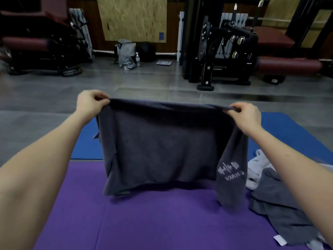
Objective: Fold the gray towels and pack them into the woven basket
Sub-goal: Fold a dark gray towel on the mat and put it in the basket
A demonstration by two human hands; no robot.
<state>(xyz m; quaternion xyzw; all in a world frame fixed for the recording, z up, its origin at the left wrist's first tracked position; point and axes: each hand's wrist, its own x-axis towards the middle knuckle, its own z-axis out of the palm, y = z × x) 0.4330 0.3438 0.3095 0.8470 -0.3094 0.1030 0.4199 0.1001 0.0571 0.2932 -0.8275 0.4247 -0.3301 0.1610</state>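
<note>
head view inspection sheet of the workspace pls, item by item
surface: purple mat, blue mat beyond it
job's things: gray towel held up over the mat; more gray towels heaped at right; woven basket not seen
clutter: white cloth by the heap
grippers: left hand and right hand each pinch the towel's top edge
cables: nothing seen
surroundings: gym machines, gray backpack, water bottle on the floor

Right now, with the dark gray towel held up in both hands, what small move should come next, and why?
Probably lower the dark gray towel flat onto the purple mat: the left hand and right hand pinch its top corners, it hangs doubled above the mat, and one flap on the right sags lower.
</note>
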